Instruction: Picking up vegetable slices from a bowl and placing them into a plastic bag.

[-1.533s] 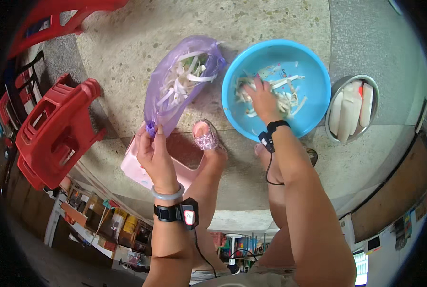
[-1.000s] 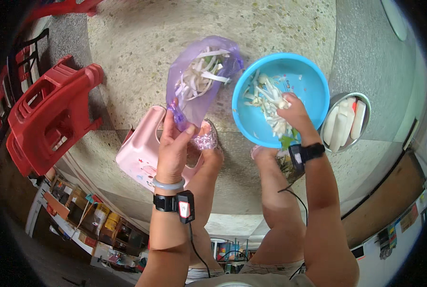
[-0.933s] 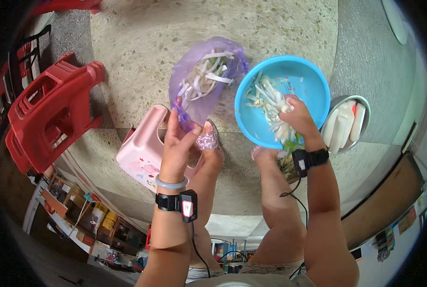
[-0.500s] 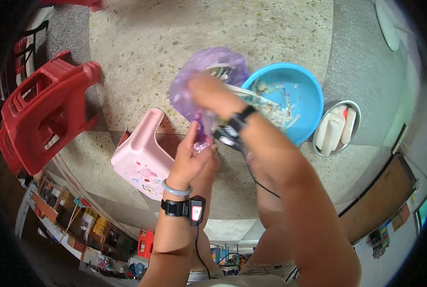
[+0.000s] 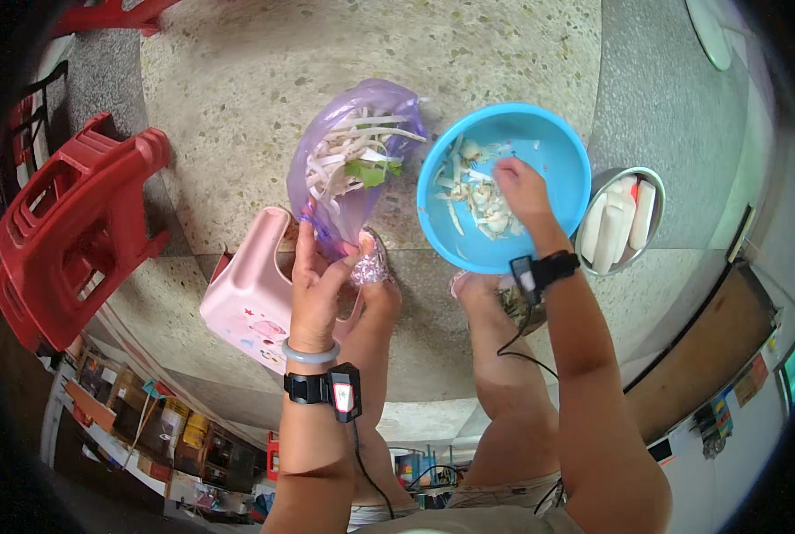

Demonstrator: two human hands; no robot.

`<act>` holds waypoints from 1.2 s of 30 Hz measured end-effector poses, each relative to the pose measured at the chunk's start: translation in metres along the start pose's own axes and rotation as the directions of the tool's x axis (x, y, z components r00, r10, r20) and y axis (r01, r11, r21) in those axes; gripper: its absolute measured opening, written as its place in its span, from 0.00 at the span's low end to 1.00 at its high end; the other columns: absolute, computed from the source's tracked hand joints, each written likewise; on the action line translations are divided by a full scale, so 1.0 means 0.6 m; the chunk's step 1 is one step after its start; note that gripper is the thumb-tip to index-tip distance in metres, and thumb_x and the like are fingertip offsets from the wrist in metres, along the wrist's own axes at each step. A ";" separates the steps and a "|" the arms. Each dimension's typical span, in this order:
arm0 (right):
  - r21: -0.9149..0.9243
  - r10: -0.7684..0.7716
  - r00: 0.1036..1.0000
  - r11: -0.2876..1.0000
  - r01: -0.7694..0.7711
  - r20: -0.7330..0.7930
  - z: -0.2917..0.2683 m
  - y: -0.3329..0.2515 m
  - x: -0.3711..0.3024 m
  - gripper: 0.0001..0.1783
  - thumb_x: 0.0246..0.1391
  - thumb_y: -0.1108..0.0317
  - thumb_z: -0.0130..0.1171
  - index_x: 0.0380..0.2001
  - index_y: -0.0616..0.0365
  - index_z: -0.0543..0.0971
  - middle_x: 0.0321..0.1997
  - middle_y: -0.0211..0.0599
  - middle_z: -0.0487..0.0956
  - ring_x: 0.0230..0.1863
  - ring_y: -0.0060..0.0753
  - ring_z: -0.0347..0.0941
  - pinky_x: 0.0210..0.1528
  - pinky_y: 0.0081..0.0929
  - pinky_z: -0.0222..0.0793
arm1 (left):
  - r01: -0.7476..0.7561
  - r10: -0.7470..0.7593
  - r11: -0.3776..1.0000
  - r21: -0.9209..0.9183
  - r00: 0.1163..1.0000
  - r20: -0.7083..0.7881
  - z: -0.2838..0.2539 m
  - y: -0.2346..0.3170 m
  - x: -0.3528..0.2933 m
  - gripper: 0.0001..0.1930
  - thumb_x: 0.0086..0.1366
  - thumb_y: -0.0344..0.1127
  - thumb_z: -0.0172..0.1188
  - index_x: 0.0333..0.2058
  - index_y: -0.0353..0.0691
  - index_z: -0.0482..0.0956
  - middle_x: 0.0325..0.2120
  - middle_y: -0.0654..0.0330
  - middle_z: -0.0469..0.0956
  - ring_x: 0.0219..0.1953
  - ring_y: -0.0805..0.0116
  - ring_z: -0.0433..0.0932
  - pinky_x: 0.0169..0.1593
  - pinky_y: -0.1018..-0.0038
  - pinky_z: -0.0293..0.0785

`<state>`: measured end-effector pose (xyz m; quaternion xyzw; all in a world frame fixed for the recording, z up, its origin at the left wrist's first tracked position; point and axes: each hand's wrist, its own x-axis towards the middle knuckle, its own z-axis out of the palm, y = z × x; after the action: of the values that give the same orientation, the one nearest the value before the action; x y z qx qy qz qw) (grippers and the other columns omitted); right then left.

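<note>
My left hand is closed on the near edge of a purple plastic bag. The bag's mouth gapes, showing pale vegetable strips and a few green leaves inside. Over in the light blue basin, my right hand hangs with its fingers curled together at the edge of a heap of whitish scraps. Whatever its fingertips may hold is too small to make out. The scraps lie mostly in the left half of the basin.
An oval metal bowl with long white peeled vegetable pieces stands right of the basin. A pink stool is beside my left forearm. Red plastic stools stand at the left. My foot is just below the bag.
My right hand has left the bag and moved right, into the basin. The bag's contents now show, and fewer scraps are in the basin. My left hand has shifted slightly left, still holding the bag.
</note>
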<state>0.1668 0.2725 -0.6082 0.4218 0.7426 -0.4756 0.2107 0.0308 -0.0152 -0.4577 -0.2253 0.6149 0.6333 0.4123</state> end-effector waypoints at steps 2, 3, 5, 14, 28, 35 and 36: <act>-0.422 0.046 0.987 0.900 -0.108 -0.154 -0.002 0.118 0.002 0.28 0.51 0.52 0.59 0.49 0.61 0.74 0.46 0.54 0.75 0.50 0.51 0.71 0.52 0.38 0.68 | -0.013 0.013 0.999 0.030 1.000 -0.009 0.002 0.004 0.001 0.40 0.55 0.19 0.52 0.67 0.42 0.50 0.36 0.64 0.71 0.40 0.75 0.69 0.50 0.79 0.65; -0.406 0.051 0.988 0.907 -0.108 -0.147 0.014 0.148 -0.004 0.28 0.51 0.52 0.59 0.49 0.61 0.74 0.46 0.54 0.75 0.50 0.51 0.71 0.52 0.38 0.68 | -0.028 0.028 0.999 0.041 1.000 -0.011 0.001 0.003 0.002 0.40 0.55 0.18 0.51 0.67 0.42 0.50 0.37 0.63 0.71 0.40 0.74 0.69 0.50 0.79 0.65; -0.270 0.237 0.959 0.924 -0.272 -0.155 0.030 0.179 -0.029 0.36 0.49 0.48 0.59 0.54 0.64 0.69 0.53 0.59 0.69 0.55 0.56 0.66 0.57 0.41 0.63 | -0.034 0.035 0.998 0.061 0.999 -0.009 0.006 -0.004 0.003 0.40 0.55 0.18 0.51 0.67 0.42 0.50 0.38 0.62 0.71 0.41 0.74 0.69 0.51 0.78 0.65; -0.024 0.300 0.942 0.954 -0.300 0.151 0.166 0.069 0.013 0.33 0.47 0.46 0.60 0.50 0.58 0.72 0.52 0.51 0.72 0.47 0.52 0.72 0.51 0.40 0.68 | -0.025 0.023 0.993 0.116 1.000 0.017 0.019 -0.015 0.003 0.40 0.55 0.19 0.50 0.67 0.44 0.48 0.38 0.60 0.71 0.42 0.73 0.69 0.51 0.78 0.64; -0.412 -0.258 0.960 0.867 0.281 0.111 0.182 0.097 -0.050 0.33 0.41 0.47 0.67 0.53 0.41 0.73 0.62 0.48 0.59 0.62 0.56 0.54 0.61 0.47 0.58 | -0.038 0.037 0.992 0.116 0.999 0.014 0.010 -0.016 -0.002 0.40 0.56 0.19 0.50 0.67 0.43 0.48 0.37 0.61 0.71 0.41 0.73 0.70 0.50 0.77 0.65; -0.347 -0.029 0.984 0.933 0.090 0.176 0.217 0.097 -0.081 0.29 0.41 0.53 0.67 0.50 0.41 0.74 0.53 0.42 0.63 0.54 0.54 0.60 0.54 0.46 0.64 | -0.017 0.016 0.994 0.104 1.000 0.009 0.024 -0.023 0.000 0.40 0.56 0.19 0.51 0.67 0.44 0.49 0.37 0.61 0.71 0.42 0.72 0.70 0.51 0.76 0.66; -0.369 -0.032 0.984 0.924 0.096 0.177 0.223 0.090 -0.085 0.28 0.41 0.55 0.66 0.50 0.40 0.73 0.51 0.42 0.63 0.54 0.54 0.60 0.53 0.46 0.65 | -0.018 0.017 0.994 0.107 1.000 0.008 0.023 -0.022 0.000 0.40 0.56 0.19 0.50 0.67 0.44 0.49 0.37 0.61 0.71 0.42 0.72 0.70 0.51 0.76 0.66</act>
<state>0.2281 0.1428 -0.6620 0.3075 0.8130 -0.3647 0.3338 0.0444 -0.0030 -0.4634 -0.1954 0.6485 0.6037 0.4204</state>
